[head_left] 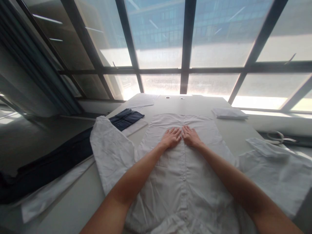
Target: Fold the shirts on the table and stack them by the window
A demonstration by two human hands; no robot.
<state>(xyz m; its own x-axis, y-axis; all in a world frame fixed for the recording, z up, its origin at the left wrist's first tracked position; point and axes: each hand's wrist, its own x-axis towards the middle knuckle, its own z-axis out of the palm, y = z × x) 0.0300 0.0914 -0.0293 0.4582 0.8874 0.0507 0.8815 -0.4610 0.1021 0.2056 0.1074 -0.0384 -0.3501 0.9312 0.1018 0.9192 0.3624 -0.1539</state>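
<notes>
Both the left hand (pixel 171 137) and right hand (pixel 191 136) lie open, palms flat, side by side on the white shirt (pixel 185 175) spread over the counter (pixel 234 130).

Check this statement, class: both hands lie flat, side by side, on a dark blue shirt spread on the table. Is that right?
Not quite. The head view shows the left hand and right hand flat on a white shirt; the dark blue garment lies apart, to the left.
</notes>
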